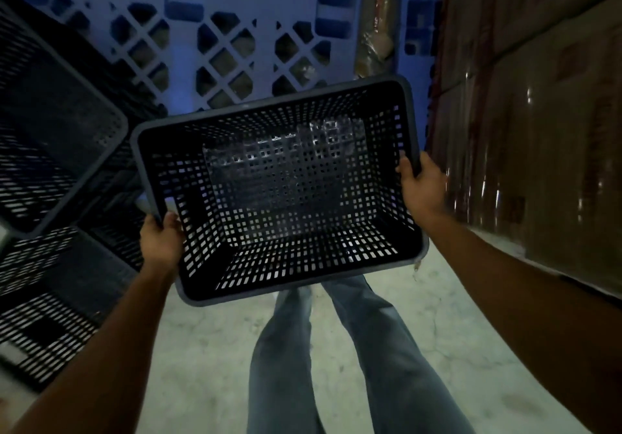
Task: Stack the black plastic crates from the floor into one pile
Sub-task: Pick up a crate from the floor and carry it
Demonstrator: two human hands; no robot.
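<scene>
Left of the held crate (pixel 279 191) sit other black crates (pixel 57 137) — stacked and dim. The left hand (pixel 161 238) grips the held crate's near-left rim; the right hand (pixel 420 184) grips its right rim — the crate is tilted, off the floor (pixel 202 349), above the person's jeans (pixel 387 359).

A crate (pixel 282 191) is held up in the middle, above the person's legs (pixel 353 359) and the floor (pixel 202 349). The left hand (pixel 161 241) grips its left rim near the front corner; the right hand (pixel 422 184) grips its right rim. To the left, well apart from the held crate, a stack of crates (pixel 50 137) stands, with more crates (pixel 43 316) lower and nearer. Behind the held crate stands a pallet (pixel 235 29). Along the right side runs a wall of wrapped boxes (pixel 538 114).
</scene>
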